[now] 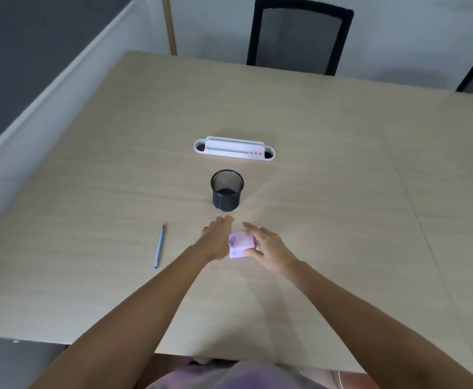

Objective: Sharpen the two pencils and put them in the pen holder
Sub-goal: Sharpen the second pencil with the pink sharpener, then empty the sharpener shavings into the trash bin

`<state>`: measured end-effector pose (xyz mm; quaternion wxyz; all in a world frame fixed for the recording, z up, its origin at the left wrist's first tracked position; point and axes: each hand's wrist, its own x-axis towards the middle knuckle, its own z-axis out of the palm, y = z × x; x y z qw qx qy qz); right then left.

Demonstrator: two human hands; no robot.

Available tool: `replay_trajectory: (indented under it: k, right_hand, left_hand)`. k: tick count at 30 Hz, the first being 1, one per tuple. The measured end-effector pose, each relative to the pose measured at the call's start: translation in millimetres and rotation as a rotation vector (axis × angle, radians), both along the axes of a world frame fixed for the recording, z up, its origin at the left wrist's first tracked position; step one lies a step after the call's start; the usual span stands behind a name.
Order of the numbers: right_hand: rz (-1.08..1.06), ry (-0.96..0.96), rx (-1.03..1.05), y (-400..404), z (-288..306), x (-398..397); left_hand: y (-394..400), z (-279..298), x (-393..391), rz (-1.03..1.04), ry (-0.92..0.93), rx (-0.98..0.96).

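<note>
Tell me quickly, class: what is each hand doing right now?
Left hand: beside the pink sharpener; whether it holds anything cannot be told.
Right hand: fingers round the pink sharpener, holding it on the table.

Both hands over a pale wooden table (327, 192), flanking a small pink sharpener (240, 244): left hand (218, 238) beside its left face with fingers stretched forward, right hand (269, 248) on its right side, thumb against the near edge, motion-blurred. Just beyond, an upright black mesh pen holder (226, 190); farther still, a white cable slot (234, 148) set in the tabletop. Well to the left, a blue pencil (159, 246) lying flat, red tip pointing away; two dark chairs (298, 35) at the far edge.
</note>
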<state>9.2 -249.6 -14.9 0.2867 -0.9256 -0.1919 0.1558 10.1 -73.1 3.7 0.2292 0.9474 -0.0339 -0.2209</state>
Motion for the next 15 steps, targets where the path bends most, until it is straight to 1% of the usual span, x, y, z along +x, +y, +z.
replay_trajectory:
  k: [1,3,6,9,15]
  right_hand:
    - [0.01,-0.013,-0.02,2.4,0.4,0.2]
    - [0.013,-0.033,-0.049,5.5,1.1,0.0]
    - [0.02,-0.05,-0.083,7.3,1.8,-3.0]
    - [0.028,-0.066,-0.118,9.6,1.0,-4.9]
    - [0.025,-0.063,-0.171,13.6,1.2,-4.2]
  left_hand:
    - [3.7,-3.9,-2.9,0.034,0.01,0.014]
    - [8.5,-11.0,-9.1,0.073,0.041,-0.03]
    - [12.4,-15.5,-15.3,0.09,0.053,-0.117]
    - [15.4,-15.9,-20.0,0.072,0.04,-0.147]
    - [23.6,-20.7,-23.1,0.074,-0.036,-0.029]
